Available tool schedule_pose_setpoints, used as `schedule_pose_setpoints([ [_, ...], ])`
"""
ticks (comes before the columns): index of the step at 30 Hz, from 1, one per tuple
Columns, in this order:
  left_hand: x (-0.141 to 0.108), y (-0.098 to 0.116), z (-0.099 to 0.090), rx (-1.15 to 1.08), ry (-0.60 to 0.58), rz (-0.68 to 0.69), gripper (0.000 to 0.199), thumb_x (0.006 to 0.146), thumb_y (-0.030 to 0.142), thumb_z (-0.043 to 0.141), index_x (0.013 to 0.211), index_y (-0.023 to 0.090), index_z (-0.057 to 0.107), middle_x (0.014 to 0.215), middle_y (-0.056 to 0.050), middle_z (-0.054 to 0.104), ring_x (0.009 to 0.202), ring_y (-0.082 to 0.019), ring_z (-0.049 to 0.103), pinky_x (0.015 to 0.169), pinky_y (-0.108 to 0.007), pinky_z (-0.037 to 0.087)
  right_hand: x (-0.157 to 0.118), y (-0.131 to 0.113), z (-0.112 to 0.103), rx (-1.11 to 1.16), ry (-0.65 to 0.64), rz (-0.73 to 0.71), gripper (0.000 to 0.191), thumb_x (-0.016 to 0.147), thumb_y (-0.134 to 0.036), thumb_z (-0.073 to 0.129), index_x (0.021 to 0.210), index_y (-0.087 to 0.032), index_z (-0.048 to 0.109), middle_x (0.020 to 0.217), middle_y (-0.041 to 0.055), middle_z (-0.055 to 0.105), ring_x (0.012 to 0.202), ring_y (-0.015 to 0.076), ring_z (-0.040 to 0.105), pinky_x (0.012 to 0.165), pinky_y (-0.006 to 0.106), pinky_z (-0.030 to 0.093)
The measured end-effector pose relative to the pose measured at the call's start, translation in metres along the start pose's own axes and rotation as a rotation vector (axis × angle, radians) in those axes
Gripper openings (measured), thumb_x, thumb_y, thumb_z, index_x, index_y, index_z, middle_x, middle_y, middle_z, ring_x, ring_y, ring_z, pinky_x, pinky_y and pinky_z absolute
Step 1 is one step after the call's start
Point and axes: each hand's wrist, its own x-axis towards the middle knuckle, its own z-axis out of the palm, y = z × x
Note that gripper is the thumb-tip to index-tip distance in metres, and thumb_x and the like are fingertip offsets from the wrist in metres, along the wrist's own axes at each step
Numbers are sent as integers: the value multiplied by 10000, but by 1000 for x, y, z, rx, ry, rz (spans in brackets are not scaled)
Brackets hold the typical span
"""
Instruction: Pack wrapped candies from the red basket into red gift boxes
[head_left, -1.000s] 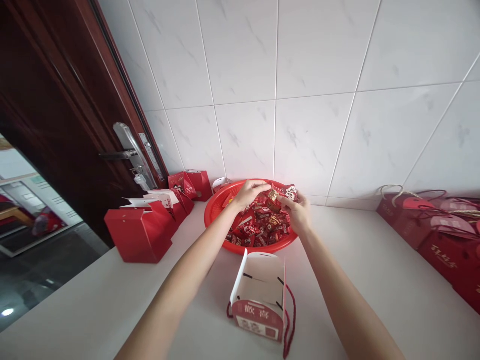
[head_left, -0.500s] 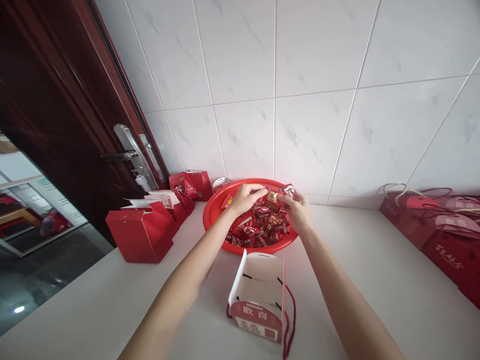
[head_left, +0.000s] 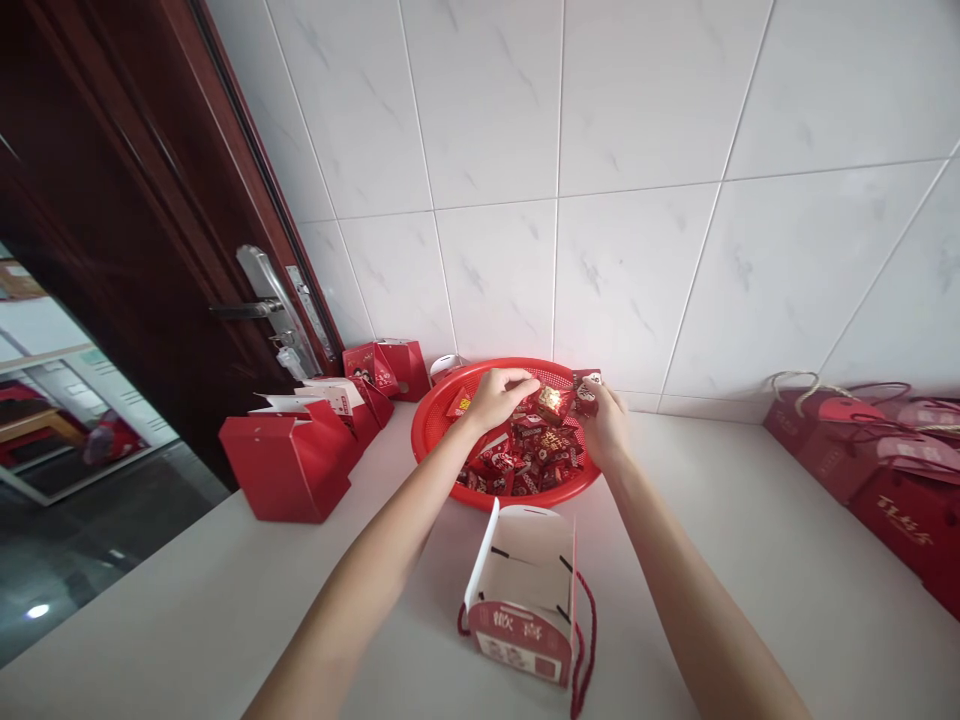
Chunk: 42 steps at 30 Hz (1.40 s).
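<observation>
A red plastic basket holds a heap of wrapped candies, mostly dark red. Over its left half is my left hand, thumb and fingers closed together; whatever they pinch is hidden. At the basket's right rim, my right hand grips a dark red wrapped candy with white print. A shiny gold-wrapped candy shows between the two hands. In front of the basket stands an open gift box, red outside and white within, its flap up and a dark red cord at its side.
Red folded boxes stand along the left, near a dark wooden door with a metal handle. Red gift boxes with cords line the right side. A white tiled wall rises behind the white tabletop.
The gold-wrapped candy now shows more plainly between my hands. The candy in my right hand has turned, and those fingers have shifted slightly right. The whole view has moved a little.
</observation>
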Motion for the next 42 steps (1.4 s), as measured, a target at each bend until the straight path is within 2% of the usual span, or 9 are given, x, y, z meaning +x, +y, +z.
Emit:
schedule_pose_setpoints([
  [8,-1,-2,1,67,-21,17,318,811,376,576,565,181,532,561,34,442,581,-129,407,609,-278,326,-1,-1,0,-18,-67,36,242,608,-414,768,703,-213,672,754,25,723,718,196,660,581,283,498],
  [18,1,-12,6,127,-86,120,346,886,418,557,673,168,662,685,-27,663,697,-185,583,690,-292,432,-7,-2,-2,-124,-220,162,266,569,-362,825,759,-221,705,734,-8,681,673,176,630,496,248,492],
  [24,4,-16,9,94,-115,76,381,886,480,556,703,167,672,664,-15,646,689,-186,584,673,-284,433,-12,-5,2,-153,-282,224,244,572,-299,817,782,-227,716,759,7,704,645,203,672,491,291,532],
  [29,11,-24,10,58,-9,-57,433,943,470,423,775,174,689,780,-47,691,779,-197,616,742,-290,467,-9,-2,-1,-138,-189,165,215,579,-308,815,712,-217,674,721,-5,688,591,193,672,501,301,543],
  [33,11,-45,5,199,-123,-220,225,783,323,628,595,199,643,559,-11,610,579,-180,546,619,-288,418,-5,2,-3,-99,-114,122,229,600,-354,796,710,-236,633,698,-2,698,647,229,698,494,312,542],
  [36,9,-64,2,239,-254,-312,279,597,196,728,413,216,519,371,40,449,414,-144,434,520,-279,353,-5,4,-2,-93,-104,120,244,604,-362,795,725,-240,623,673,10,703,663,256,712,489,328,541],
  [38,9,-72,4,235,-313,-347,253,538,158,730,408,219,521,370,56,456,392,-133,426,491,-266,338,-5,4,-2,-91,-95,118,253,609,-371,796,725,-242,612,644,8,693,656,260,715,492,333,542],
  [40,10,-75,8,208,-339,-350,153,495,134,738,503,224,613,465,60,565,447,-141,493,501,-250,361,-6,4,-2,-87,-79,115,260,610,-378,799,721,-242,608,633,6,691,653,255,715,498,329,542],
  [42,11,-75,14,169,-353,-338,216,457,111,755,623,232,686,574,59,647,524,-154,558,530,-240,398,-5,4,-2,-84,-55,112,263,601,-371,808,712,-236,611,629,3,692,648,244,711,501,318,538],
])
